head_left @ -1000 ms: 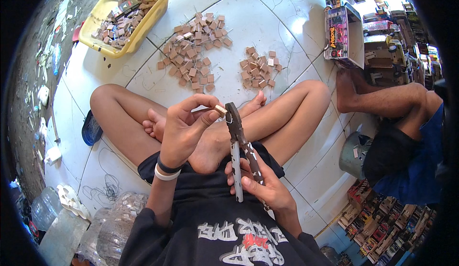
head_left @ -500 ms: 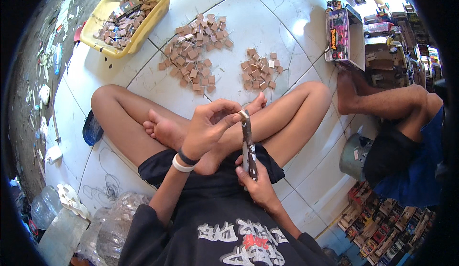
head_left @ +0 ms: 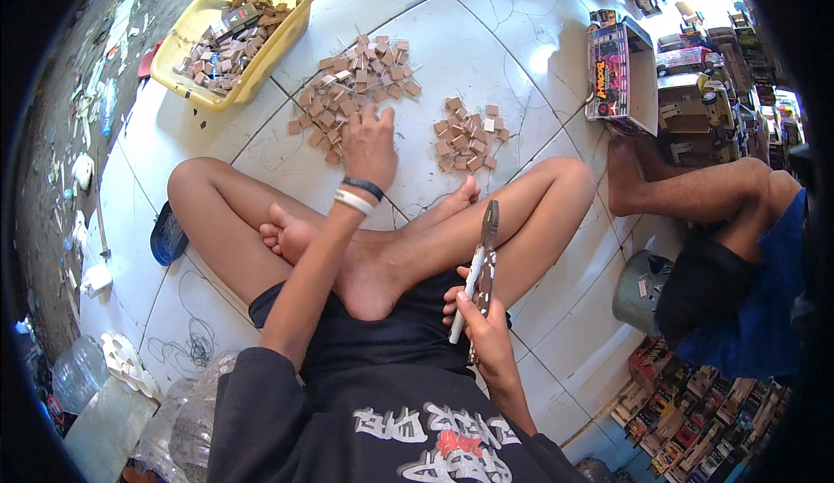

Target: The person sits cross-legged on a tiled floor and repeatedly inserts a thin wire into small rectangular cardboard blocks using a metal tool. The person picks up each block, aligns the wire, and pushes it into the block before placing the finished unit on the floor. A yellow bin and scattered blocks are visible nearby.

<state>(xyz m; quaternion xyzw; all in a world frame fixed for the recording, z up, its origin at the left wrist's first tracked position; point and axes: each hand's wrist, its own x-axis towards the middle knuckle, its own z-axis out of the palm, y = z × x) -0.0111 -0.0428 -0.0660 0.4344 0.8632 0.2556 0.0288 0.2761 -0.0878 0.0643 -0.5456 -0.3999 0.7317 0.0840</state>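
My left hand (head_left: 370,151), with a dark band and a white band on its wrist, reaches over the near edge of the larger pile of small brown wooden blocks (head_left: 365,75). Thin wire-like pins stick out of many blocks. The fingers point down and look slightly apart; their tips are partly hidden, and no block shows in them. Above my lap on the right, my right hand (head_left: 488,331) is wrapped round a pair of pliers (head_left: 486,261) with worn white and brown handles. Their metal jaws point away from me, with nothing seen in them.
A smaller pile of blocks (head_left: 469,135) lies to the right. A yellow tub (head_left: 261,70) with more blocks stands far left. On the right are a toy truck (head_left: 621,75), another person's leg (head_left: 695,192), a grey-green bucket (head_left: 638,287) and rows of wooden toy vehicles (head_left: 695,413).
My left hand has left the plier jaws, where it held a small piece, and moved forward to the larger pile. The pliers have shifted slightly right, and their handles have spread.
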